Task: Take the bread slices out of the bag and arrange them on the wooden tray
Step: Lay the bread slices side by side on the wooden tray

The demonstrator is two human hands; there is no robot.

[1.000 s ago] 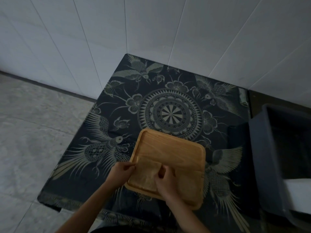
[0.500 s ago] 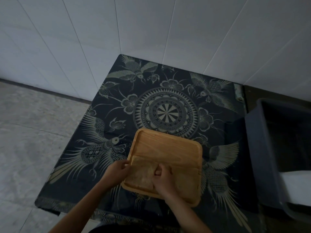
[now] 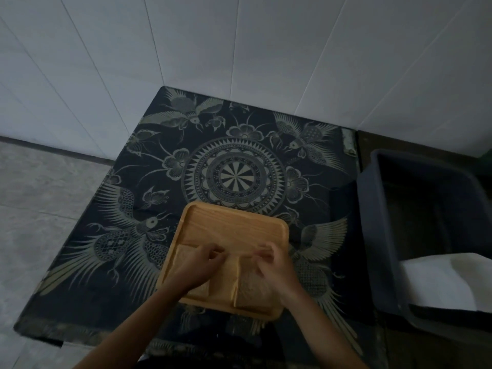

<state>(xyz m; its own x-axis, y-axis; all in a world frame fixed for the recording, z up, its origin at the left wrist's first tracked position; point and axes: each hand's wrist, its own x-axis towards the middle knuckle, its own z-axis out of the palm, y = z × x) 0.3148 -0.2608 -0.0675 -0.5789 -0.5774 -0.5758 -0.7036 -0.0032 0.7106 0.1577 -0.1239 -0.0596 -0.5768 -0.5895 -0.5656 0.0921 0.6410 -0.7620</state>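
Looking down: I see both hands over the near half of the wooden tray (image 3: pixel 234 230), which sits on the patterned bench (image 3: pixel 234 145).
Left slice: bread slice (image 3: pixel 183 258) lies flat at the tray's near-left, under my left hand (image 3: pixel 198 265), fingers curled, tips pressing it.
Right slice: second slice (image 3: pixel 251 292) lies just beside it, a narrow strip of bare wood between; my right hand (image 3: pixel 271 265) pinches its far edge.
Axis: slices side by side, left to right.
Free room: far half of the tray, directly ahead of both hands.
Bag: not visible to me.
Bin: dark bin (image 3: pixel 372 209) well right.
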